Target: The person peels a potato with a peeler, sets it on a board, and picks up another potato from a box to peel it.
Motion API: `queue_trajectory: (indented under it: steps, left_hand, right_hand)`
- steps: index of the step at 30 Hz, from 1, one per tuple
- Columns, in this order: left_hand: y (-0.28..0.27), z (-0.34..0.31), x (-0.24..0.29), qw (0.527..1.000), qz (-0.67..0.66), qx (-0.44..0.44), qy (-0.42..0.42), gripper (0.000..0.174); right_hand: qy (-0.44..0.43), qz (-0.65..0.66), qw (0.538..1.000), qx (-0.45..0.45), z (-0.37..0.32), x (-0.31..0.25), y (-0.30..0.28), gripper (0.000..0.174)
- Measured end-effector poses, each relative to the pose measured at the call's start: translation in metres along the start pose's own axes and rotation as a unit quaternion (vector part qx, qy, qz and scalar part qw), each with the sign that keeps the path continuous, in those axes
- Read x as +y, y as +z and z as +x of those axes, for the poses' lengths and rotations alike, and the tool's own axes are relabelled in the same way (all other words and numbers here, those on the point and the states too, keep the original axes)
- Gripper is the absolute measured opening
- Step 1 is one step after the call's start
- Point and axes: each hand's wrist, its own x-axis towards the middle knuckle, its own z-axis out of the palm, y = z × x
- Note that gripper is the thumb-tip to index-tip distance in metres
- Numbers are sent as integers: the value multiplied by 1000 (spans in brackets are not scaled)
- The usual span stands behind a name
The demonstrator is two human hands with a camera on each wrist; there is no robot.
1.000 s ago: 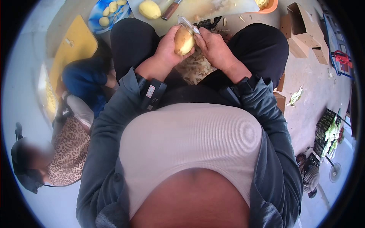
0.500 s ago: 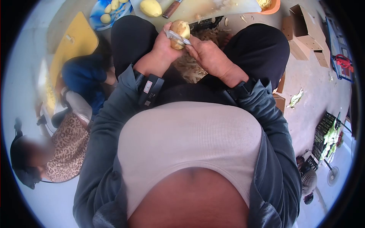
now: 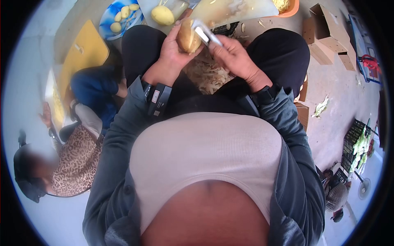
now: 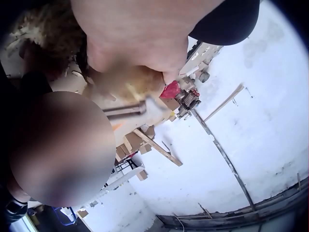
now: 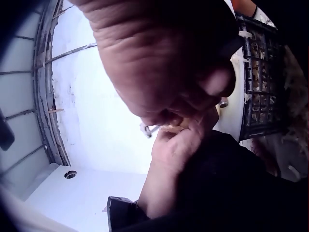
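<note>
In the head view my left hand (image 3: 172, 49) grips a brown potato (image 3: 186, 37) above my lap. My right hand (image 3: 234, 55) holds a metal peeler (image 3: 205, 35) whose blade lies against the potato's right side. A heap of pale peelings (image 3: 207, 76) lies between my knees below both hands. The left wrist view shows the potato (image 4: 130, 82) blurred under my palm. In the right wrist view only a sliver of the potato (image 5: 176, 126) shows between the two hands.
A cutting board (image 3: 234, 10) ahead bears a peeled potato (image 3: 162, 15) and a knife handle. A blue plate (image 3: 107, 18) with peeled potatoes sits far left, an orange bowl (image 3: 293, 7) far right. Another person (image 3: 74, 156) sits at my left. Cardboard boxes (image 3: 328, 37) stand right.
My hands have risen slightly toward the board. The peeler has swung from the potato's left face, where it lay half a second ago, over to its right side.
</note>
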Motion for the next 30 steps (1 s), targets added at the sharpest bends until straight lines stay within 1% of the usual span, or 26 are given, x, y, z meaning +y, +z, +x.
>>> queue_trajectory:
  steps: [1, 2, 4, 5, 6, 7, 8, 10, 12, 14, 15, 17, 18, 20, 22, 23, 24, 25, 26, 28, 29, 30]
  left_hand:
    - [2, -2, -1, 1000, -16, 1, -13, 46]
    - [0, 1, -1, 1000, -13, -2, -14, 46]
    - [-11, 9, -1, 997, 9, -73, -26, 45]
    - [-10, 8, 1, 993, 19, -110, -35, 45]
    - [-10, 7, 1, 992, 21, -114, -39, 45]
    - [-10, 5, 0, 989, 40, -143, -20, 45]
    - [-8, 4, -1, 984, 59, -171, -1, 45]
    - [-7, 6, -6, 985, 58, -161, -16, 44]
    - [-4, 3, -5, 987, 57, -148, -26, 43]
    - [-3, -3, 2, 984, 38, -158, -78, 42]
    - [-4, 0, 1, 984, 39, -157, -76, 42]
    - [-5, 5, 0, 991, 14, -134, 1, 48]
    - [-6, 5, 0, 991, 15, -133, 2, 48]
    - [-5, 4, 1, 988, 19, -154, 25, 47]
    - [-2, 0, 0, 988, 9, -150, 27, 48]
    - [-1, -1, 1, 989, 0, -146, 30, 48]
    - [0, 0, 0, 989, 1, -147, 30, 48]
    - [0, 1, -1, 984, -6, -172, 46, 50]
    - [0, 3, -1, 978, -13, -197, 61, 52]
    - [-3, 4, -4, 976, -2, -210, 61, 54]
    - [0, 1, -3, 973, 6, -220, 62, 57]
    - [1, -2, -2, 973, 8, -223, 61, 57]
  right_hand:
    - [43, 36, 998, 23, 1, -6, -4, 20]
    - [40, 84, 994, 56, 5, 0, -6, 20]
    - [57, 44, 993, 97, 10, 8, -15, 22]
    - [56, 43, 992, 103, 11, 11, -13, 22]
    - [12, -22, 990, 140, 13, 15, -9, 26]
    - [-31, -87, 980, 176, 16, 17, -7, 31]
    - [-31, -88, 979, 181, 17, 16, -5, 31]
    - [23, -120, 979, 163, 18, 16, -2, 40]
    - [29, -114, 982, 150, 17, 17, -3, 38]
    - [37, -100, 988, 116, 18, 18, -5, 36]
    - [36, -99, 988, 114, 18, 19, -6, 36]
    - [22, -135, 986, 95, 16, 23, -9, 32]
    - [21, -134, 986, 95, 16, 26, -12, 32]
    - [-34, -298, 939, 169, 17, 28, -15, 30]
    - [-26, -283, 942, 180, 16, 26, -14, 33]
    - [33, -198, 968, 153, 17, 20, -9, 36]
    - [92, -110, 982, 125, 18, 14, -4, 39]
    - [129, -46, 987, 90, 15, 6, 0, 41]
    - [155, -32, 986, 57, 17, 5, 2, 40]
    - [157, 28, 986, 50, 14, -2, 3, 36]
    - [156, 29, 986, 52, 16, 1, 3, 36]
    - [129, 59, 986, 93, 18, 7, 3, 34]
